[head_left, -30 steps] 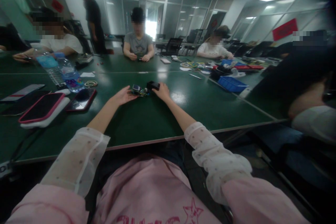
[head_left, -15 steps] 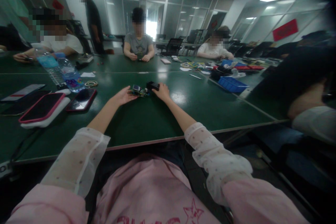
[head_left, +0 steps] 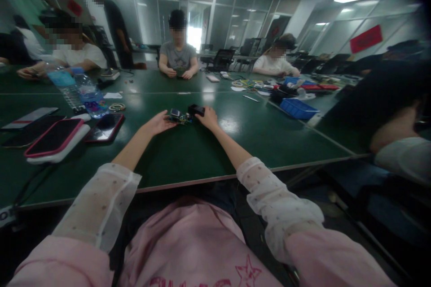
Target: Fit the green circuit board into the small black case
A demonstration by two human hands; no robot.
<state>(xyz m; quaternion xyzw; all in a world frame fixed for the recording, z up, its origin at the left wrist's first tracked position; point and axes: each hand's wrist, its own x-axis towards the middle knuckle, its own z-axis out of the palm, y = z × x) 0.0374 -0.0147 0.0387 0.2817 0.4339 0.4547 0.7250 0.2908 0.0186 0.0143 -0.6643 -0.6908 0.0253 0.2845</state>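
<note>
Over the green table [head_left: 188, 161], my left hand [head_left: 159, 123] is closed on the left end of a small circuit board [head_left: 180, 117] with a little screen and wires. My right hand [head_left: 208, 118] grips a small black box-shaped case [head_left: 195, 110] from its right side. Board and case sit almost end to end; whether a wire joins them is too small to tell. The fingertips of both hands are partly hidden behind what they hold.
On the left lie a pink-edged phone [head_left: 55, 136], another phone [head_left: 105, 128] and two water bottles [head_left: 90, 94]. To the right stands a blue tray [head_left: 299, 108] near tangled wires [head_left: 251, 84] and a pen [head_left: 251, 98]. Several people sit or stand around the table.
Both hands, the circuit board and the black case stay practically still. In the background, the standing person in dark clothes has shifted slightly to the left.
</note>
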